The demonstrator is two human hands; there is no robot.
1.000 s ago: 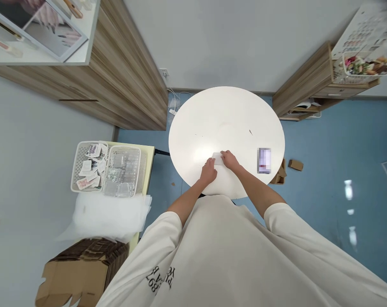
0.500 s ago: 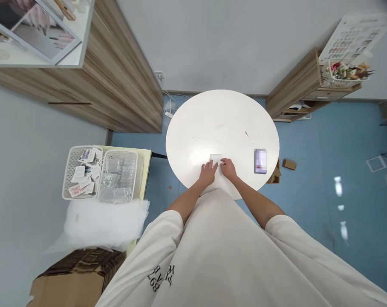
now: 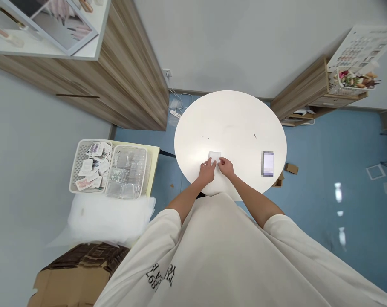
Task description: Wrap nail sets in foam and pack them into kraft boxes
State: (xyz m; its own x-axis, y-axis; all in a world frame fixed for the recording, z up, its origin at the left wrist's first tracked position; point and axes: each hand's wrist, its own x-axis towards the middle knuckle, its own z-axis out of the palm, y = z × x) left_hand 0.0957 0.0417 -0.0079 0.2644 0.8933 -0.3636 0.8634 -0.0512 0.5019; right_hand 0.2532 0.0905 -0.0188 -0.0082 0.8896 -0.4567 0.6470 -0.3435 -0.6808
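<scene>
Left hand [image 3: 207,172] and right hand [image 3: 226,167] both half-closed, fingertips gripping lower edge of white packet [image 3: 214,156], which lies on round white counter [image 3: 232,123].

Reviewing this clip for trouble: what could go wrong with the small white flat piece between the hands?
The small white flat piece, touched by the left hand and right hand, could slip; on the round white table it might go unseen. The blurred rectangular device near the rim might get knocked off.

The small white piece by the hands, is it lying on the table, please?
Yes: the white piece sits flat on the round tabletop, left hand and right hand at its edge.
</scene>
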